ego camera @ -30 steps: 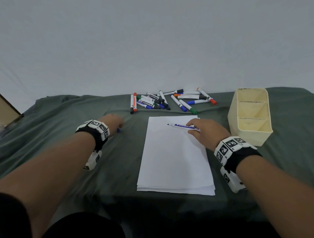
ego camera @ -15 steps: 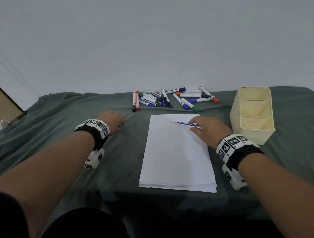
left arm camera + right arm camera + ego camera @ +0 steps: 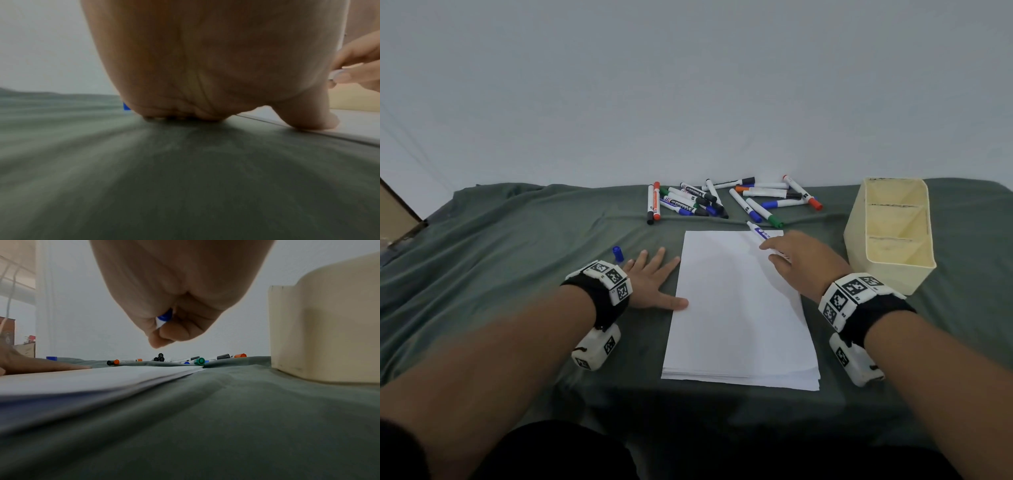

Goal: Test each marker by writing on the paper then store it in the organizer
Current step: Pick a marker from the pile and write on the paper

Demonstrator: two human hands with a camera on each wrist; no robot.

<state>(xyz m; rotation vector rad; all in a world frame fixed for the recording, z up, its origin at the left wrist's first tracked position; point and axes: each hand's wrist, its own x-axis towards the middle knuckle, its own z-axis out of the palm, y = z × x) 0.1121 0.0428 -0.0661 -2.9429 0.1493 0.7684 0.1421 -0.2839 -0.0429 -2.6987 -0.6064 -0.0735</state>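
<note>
A stack of white paper (image 3: 739, 308) lies on the green cloth in front of me. My right hand (image 3: 796, 260) grips an uncapped blue marker (image 3: 760, 232) over the paper's far right corner, tip pointing away. In the right wrist view the marker's blue end (image 3: 164, 316) shows between the curled fingers. My left hand (image 3: 654, 277) lies flat on the cloth with fingers spread, thumb touching the paper's left edge. The blue cap (image 3: 617, 253) stands on the cloth just beyond my left fingers. The cream organizer (image 3: 890, 233) stands to the right, its compartments bare.
Several capped markers (image 3: 722, 200) in black, orange, green and blue lie in a loose pile beyond the paper. A wall rises right behind the table. The organizer's wall (image 3: 324, 321) stands close to my right hand.
My left hand has let go of the blue cap, slid right and flattened beside the paper. My right hand moved the marker toward the paper's far right corner.
</note>
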